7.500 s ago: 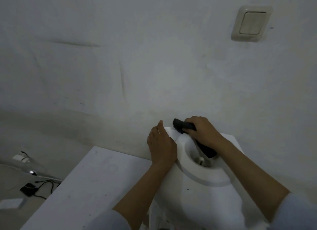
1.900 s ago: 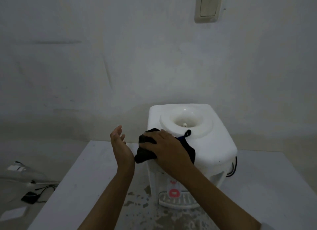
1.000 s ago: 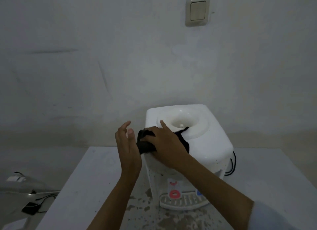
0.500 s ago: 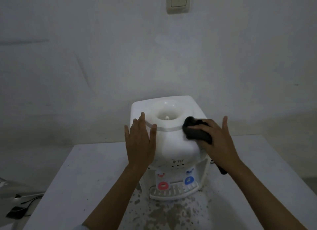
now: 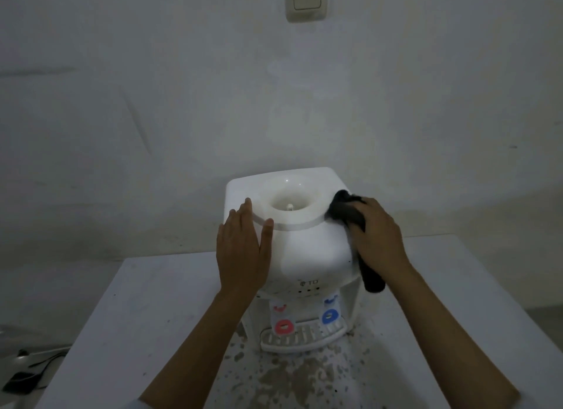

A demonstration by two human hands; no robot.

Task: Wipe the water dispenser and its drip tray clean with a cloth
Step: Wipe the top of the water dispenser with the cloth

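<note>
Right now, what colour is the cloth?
Black or very dark; the cloth shows in the head view, under the right hand.

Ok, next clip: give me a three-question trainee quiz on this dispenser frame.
1. True or false: the left hand holds the cloth.
2. Where is the cloth on the dispenser? A) top right B) drip tray C) left side
3. Fill in: the tap button beside the blue button is ____.

Key: 1 false, the right hand holds it; 2 A; 3 red.
</note>
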